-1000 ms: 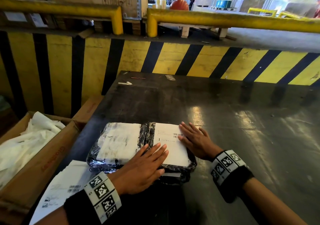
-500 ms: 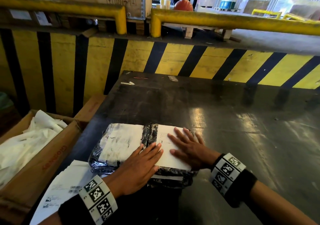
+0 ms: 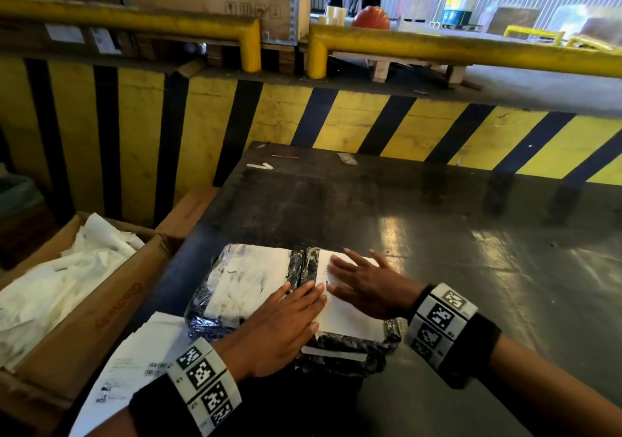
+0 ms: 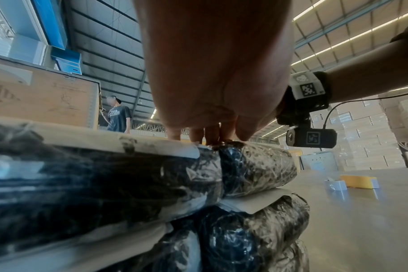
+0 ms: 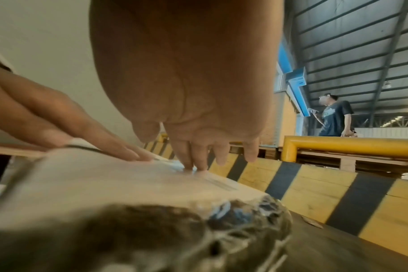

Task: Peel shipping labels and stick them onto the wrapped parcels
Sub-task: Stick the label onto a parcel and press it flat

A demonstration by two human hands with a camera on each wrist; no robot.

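Note:
Two black plastic-wrapped parcels lie side by side on the dark table [image 3: 437, 234], on top of lower parcels [image 4: 256, 239]. The left parcel [image 3: 208, 295] carries a worn white label [image 3: 245, 281]. On the right parcel [image 3: 363, 344] lies a fresh white shipping label [image 3: 343, 315]. My right hand [image 3: 363, 281] presses flat on that label with straight, spread fingers [image 5: 193, 156]. My left hand [image 3: 286, 319] lies flat beside it, fingers [image 4: 207, 134] straight across the seam between the parcels and the label's left edge. A stack of label sheets [image 3: 134, 369] lies at the table's near left.
An open cardboard box [image 3: 84, 319] holding crumpled white backing paper [image 3: 50, 285] stands left of the table. A yellow-and-black striped wall [image 3: 370, 123] with yellow rails [image 3: 471, 53] runs behind. Tape rolls [image 4: 352, 182] sit on the table to the right. A person [image 5: 333, 116] stands beyond the rail.
My right hand has slid leftward across the fresh label, from its right edge to its upper left. The left hand has shifted slightly left, staying flat.

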